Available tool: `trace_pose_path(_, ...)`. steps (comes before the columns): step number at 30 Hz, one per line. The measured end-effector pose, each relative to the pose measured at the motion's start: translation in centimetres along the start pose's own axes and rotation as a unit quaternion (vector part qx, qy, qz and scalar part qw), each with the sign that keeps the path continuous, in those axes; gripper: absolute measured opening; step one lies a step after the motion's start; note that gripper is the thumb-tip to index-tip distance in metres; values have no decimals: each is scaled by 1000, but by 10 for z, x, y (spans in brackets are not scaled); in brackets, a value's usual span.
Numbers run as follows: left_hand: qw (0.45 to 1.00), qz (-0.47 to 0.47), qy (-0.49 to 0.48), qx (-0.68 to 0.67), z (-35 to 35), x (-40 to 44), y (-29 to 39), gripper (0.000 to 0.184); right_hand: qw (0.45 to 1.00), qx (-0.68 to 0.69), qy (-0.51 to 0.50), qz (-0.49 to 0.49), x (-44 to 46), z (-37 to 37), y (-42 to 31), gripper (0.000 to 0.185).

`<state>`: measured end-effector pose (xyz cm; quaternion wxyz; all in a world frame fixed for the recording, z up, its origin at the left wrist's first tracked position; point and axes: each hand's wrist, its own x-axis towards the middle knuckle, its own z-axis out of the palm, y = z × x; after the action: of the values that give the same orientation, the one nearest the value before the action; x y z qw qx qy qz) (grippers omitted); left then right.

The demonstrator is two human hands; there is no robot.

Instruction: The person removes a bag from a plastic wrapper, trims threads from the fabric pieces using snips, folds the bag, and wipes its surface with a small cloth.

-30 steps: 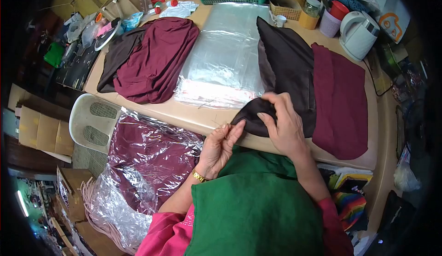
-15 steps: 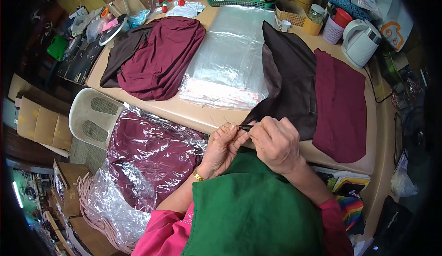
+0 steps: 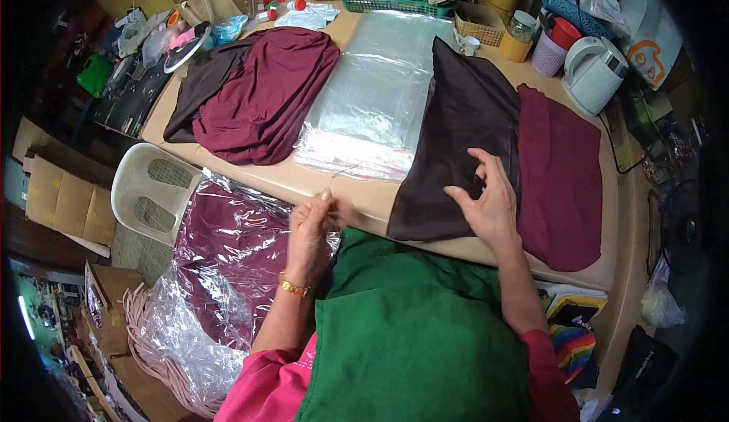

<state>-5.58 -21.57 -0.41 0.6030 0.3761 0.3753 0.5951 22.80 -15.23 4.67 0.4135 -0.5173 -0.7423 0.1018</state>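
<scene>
- Brown-black fabric panel [image 3: 459,114], lying at 2 o'clock from the centre of the view: matt and softly rumpled, spread over the tabletop [image 3: 266,183]. One pointed corner is directed toward 12 o'clock; the lower corner reaches the table's near edge. A straight seam line shows close to its right side.
- Maroon fabric [image 3: 562,187], at 3 o'clock: folded into a smooth block, adjoining the right side of the panel.
- Right hand [image 3: 486,194]: partly open above the panel, thumb and forefinger spread in a wide curve, with nothing gripped between them. Whether the fingertips touch the fabric cannot be told.
- Left hand [image 3: 311,218]: at the table's near edge, well apart from the panel, toward 8 o'clock. The thumb is raised and the fingers are partly curled; motion blur hides the degree of closure and anything that may be held.
- Clear plastic bags [image 3: 372,96], at 12 o'clock: a flat, glossy stack, its right margin beside the panel.
- Maroon garment [image 3: 269,88], at 11 o'clock: loosely heaped over darker cloth [image 3: 199,92].
- Plastic-wrapped maroon fabric [image 3: 235,232], at 8 o'clock: beside the white chair [image 3: 125,187].
</scene>
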Motion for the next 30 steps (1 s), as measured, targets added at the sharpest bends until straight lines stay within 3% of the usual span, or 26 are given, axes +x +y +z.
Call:
trace_pose_path(1,978,71,123,151,5,4,8,14,998,-8,-41,50,-2,1,14,45)
trace_pose_path(2,957,140,155,202,3,11,6,14,991,-15,-83,100,-5,3,26,50)
trace_pose_path(3,927,209,185,251,1,17,4,16,990,-20,-117,80,-11,8,35,48)
trace_pose_path(4,927,211,183,250,6,19,8,16,989,-45,-130,49,-18,14,39,46)
trace_pose_path(7,960,36,112,255,28,16,21,40,984,-69,-163,1,-34,19,30,44)
trace_pose_path(8,934,128,70,327,25,22,1,49,981,-59,-187,3,-37,16,25,44)
trace_pose_path(9,949,104,33,297,42,17,-2,40,977,-51,-209,7,-38,12,19,43)
trace_pose_path(11,875,-63,-121,464,34,13,-13,24,969,-53,-237,34,-34,1,13,42)
trace_pose_path(13,877,-54,-106,466,36,6,-13,24,936,-44,-346,44,-21,-20,7,43)
trace_pose_path(15,870,-75,-49,484,38,9,11,38,944,-22,-325,53,-5,-53,-2,41)
trace_pose_path(17,929,-30,26,368,1,10,7,30,974,42,-223,3,19,-85,6,36)
trace_pose_path(19,941,32,66,331,-9,14,15,26,985,20,-168,-22,58,-93,44,38)
trace_pose_path(20,941,36,59,331,-13,12,18,26,984,-1,-175,-10,84,-90,70,43)
trace_pose_path(22,951,-118,-71,278,-18,6,25,28,978,-56,-197,47,139,-71,122,48)
trace_pose_path(23,908,-148,-99,380,-7,2,28,29,969,-90,-213,91,166,-58,144,49)
trace_pose_path(26,853,-252,-191,415,-5,-6,13,27,957,-65,-243,146,209,-19,183,54)
trace_pose_path(28,875,-277,-179,355,-4,-11,6,26,949,-259,-46,175,210,8,163,56)
trace_pose_path(30,931,-236,-155,233,10,-18,0,26,984,-131,-44,109,220,30,149,66)
